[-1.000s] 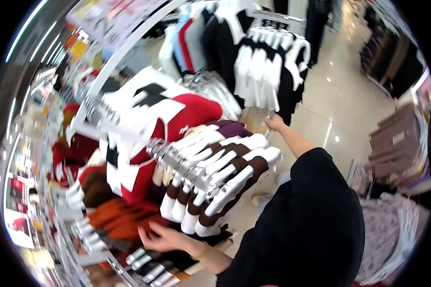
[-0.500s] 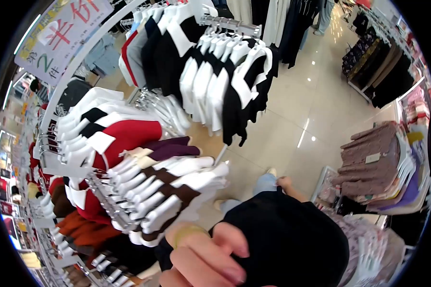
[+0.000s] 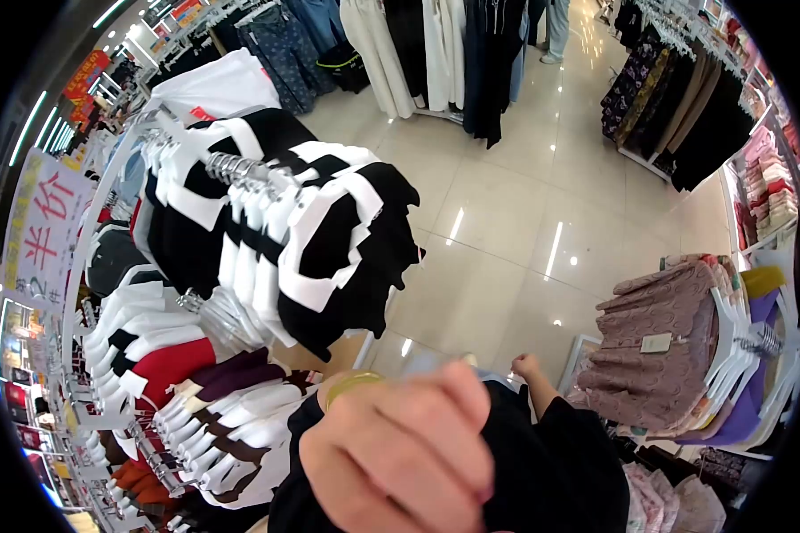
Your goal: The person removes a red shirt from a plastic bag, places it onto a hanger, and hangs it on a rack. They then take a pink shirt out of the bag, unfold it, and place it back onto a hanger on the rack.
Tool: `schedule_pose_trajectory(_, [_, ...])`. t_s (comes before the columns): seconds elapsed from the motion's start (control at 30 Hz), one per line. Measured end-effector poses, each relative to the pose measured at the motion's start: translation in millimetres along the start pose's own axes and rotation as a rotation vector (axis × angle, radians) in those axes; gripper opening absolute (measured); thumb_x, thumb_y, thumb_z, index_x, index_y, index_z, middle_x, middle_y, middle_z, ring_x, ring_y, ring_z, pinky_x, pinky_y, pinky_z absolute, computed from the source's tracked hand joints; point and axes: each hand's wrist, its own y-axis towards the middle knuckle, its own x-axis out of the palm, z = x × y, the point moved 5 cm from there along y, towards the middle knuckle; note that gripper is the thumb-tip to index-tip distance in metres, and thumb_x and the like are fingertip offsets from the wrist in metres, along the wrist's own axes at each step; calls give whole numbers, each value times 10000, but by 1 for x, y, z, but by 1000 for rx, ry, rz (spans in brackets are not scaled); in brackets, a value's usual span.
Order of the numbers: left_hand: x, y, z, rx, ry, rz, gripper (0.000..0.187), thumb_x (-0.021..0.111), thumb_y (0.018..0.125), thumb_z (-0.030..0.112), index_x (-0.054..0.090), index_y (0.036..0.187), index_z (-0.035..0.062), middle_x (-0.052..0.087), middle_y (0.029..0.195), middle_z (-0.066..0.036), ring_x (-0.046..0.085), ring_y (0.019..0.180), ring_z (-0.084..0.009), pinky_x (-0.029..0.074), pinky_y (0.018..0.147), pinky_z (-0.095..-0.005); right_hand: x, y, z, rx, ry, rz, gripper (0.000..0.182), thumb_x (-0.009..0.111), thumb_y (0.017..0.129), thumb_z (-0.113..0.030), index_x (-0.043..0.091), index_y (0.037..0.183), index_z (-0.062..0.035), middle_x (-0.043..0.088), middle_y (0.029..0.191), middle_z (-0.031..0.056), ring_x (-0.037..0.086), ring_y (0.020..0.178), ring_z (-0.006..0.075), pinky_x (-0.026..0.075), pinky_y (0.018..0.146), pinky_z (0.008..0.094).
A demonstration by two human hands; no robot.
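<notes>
I'm seemingly walking by black-and-white tops [image 3: 329, 238] hanging ahead-left, my left hand [image 3: 396, 453] curled; I can't tell whether it or my right hand [image 3: 526, 366] is holding anything. Touching the tops would call for reaching.

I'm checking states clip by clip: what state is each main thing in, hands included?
Left hand: curled, nothing seen held
Right hand: too small to tell
Black-and-white tops: hanging
Mauve garment: hanging, tag showing
Sign: printed side showing
Pale trousers: hanging
</notes>
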Motion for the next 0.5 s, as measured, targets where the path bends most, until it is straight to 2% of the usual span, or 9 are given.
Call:
schedule_pose_trajectory(0.03, [-6,10,-21,216,134,-177,141,599,816,93,645,684,115,657,815,-2,543,734,-126,344,641,-244,-1,4,8,7,-4,-4,144,562,714,-95,659,740,8,659,650,112,626,535,164,507,491,281])
schedule_pose_trajectory(0.1, [0,24,-34,333,672,-228,123,628,785,103,657,669,134,680,813,32,557,712,-91,340,640,-244,2,9,21,36,13,-32,141,576,713,-108,662,715,4,656,648,123,615,518,158,500,493,286])
schedule_pose_trajectory(0.23, [-4,35,-83,576,732,-233,101,662,764,209,687,681,156,680,760,88,547,641,-19,319,654,-238,-13,28,15,-104,-156,158,160,604,705,-151,682,741,-16,655,646,121,619,539,169,503,536,302])
schedule_pose_trajectory(0.3, [-15,46,-106,281,741,-115,80,536,802,0,611,780,-17,647,911,-134,618,784,-224,440,630,-310,-36,50,14,73,-115,86,199,630,690,-202,702,781,-41,660,654,106,630,585,195,507,594,322])
schedule_pose_trajectory(0.33, [-27,52,-123,441,754,-36,75,578,722,-11,649,701,-2,668,824,-93,630,741,-169,441,593,-254,-45,63,9,128,-25,32,223,639,668,-220,708,786,-44,658,656,102,634,619,219,510,634,327])
schedule_pose_trajectory(0.37, [-35,57,-131,441,736,-22,75,578,722,-11,649,701,-2,668,824,-93,630,741,-169,441,593,-254,-58,72,5,143,-26,48,223,639,668,-220,708,786,-44,658,656,102,634,619,219,510,634,327])
schedule_pose_trajectory(0.43, [-58,74,-145,276,908,109,141,668,764,255,682,661,159,646,685,106,542,642,-5,307,700,-217,-89,78,-43,123,-109,67,202,631,663,-180,698,760,-16,650,641,102,626,607,211,503,615,322])
schedule_pose_trajectory(0.47, [-71,80,-155,325,933,167,149,665,767,259,685,660,158,590,611,124,528,626,15,296,725,-213,-98,90,-51,133,-108,73,202,631,663,-180,698,760,-16,650,641,102,626,607,211,503,615,322])
schedule_pose_trajectory(0.5, [-92,91,-161,494,891,-106,135,656,768,245,686,664,165,562,588,117,519,631,19,293,732,-219,-106,112,-52,94,-25,100,197,628,660,-165,693,754,-5,646,636,102,620,599,203,499,607,317])
